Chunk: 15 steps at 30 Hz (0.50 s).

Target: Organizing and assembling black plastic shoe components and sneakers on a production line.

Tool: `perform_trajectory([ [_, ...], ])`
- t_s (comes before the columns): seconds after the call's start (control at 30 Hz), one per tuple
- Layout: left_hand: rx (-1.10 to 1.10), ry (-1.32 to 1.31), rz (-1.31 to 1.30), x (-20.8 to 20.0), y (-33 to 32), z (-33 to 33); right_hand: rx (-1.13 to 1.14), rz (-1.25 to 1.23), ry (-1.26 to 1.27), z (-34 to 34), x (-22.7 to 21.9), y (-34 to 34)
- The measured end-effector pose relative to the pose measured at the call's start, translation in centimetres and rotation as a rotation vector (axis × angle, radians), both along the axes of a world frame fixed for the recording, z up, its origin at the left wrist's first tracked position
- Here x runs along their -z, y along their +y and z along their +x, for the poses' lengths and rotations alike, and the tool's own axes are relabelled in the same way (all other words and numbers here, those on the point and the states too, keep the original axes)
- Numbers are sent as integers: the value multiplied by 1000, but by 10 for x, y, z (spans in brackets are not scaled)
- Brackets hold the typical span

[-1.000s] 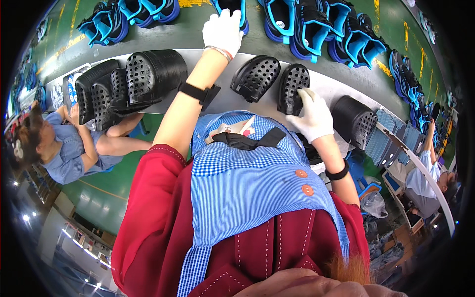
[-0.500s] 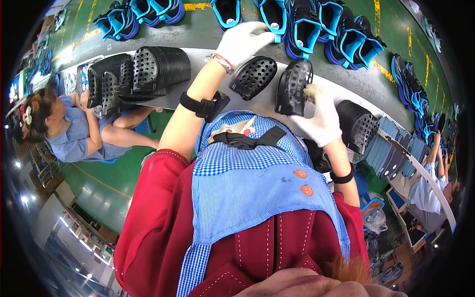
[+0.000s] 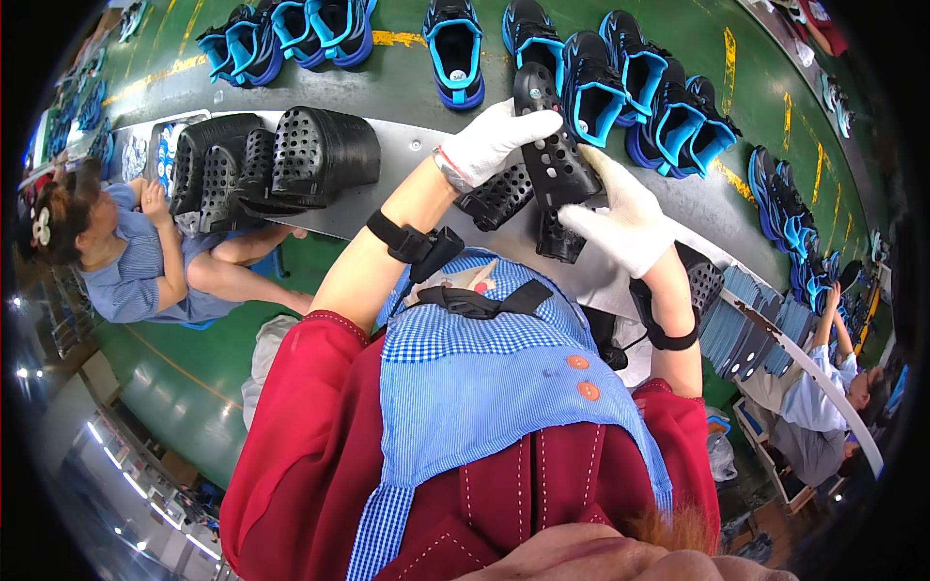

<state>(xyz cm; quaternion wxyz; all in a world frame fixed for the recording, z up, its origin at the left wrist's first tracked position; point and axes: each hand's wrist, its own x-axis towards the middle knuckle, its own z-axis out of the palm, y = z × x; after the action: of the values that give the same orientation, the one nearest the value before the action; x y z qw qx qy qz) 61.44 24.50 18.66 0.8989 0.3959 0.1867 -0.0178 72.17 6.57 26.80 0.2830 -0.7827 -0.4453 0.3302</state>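
A long black plastic piece [image 3: 560,160], pierced with round holes and shaped like a shoe's front, is held up between my two white-gloved hands. My left hand [image 3: 504,140] closes on its left side, thumb reaching across it. On the right edge and lower end, my right hand [image 3: 625,218] grips the same piece. Beneath it, two similar perforated pieces show: one [image 3: 499,198] beside my left wrist and another [image 3: 561,238] below the held piece's lower end, partly hidden. Just beyond my hands stand black sneakers with bright blue lining [image 3: 593,97].
Stacked perforated black pieces [image 3: 325,160] sit on the grey bench [image 3: 407,194] at left; more [image 3: 699,276] lie by my right forearm. A single sneaker [image 3: 454,53] stands beyond. Dark flat sheets [image 3: 760,324] are piled at right. A seated person [image 3: 145,252] is at left, another [image 3: 823,387] at right.
My left hand has come from beside the sneakers onto the perforated piece, which my right hand was holding; the piece is now farther from me. A perforated piece now shows beneath it.
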Motion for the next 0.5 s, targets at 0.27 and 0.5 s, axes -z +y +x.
perform_trajectory([
  [0.27,-152,-168,-200,24,15,4,142,-285,-271,-10,6,47],
  [0.5,84,249,972,51,40,17,100,-541,-186,39,38,83],
])
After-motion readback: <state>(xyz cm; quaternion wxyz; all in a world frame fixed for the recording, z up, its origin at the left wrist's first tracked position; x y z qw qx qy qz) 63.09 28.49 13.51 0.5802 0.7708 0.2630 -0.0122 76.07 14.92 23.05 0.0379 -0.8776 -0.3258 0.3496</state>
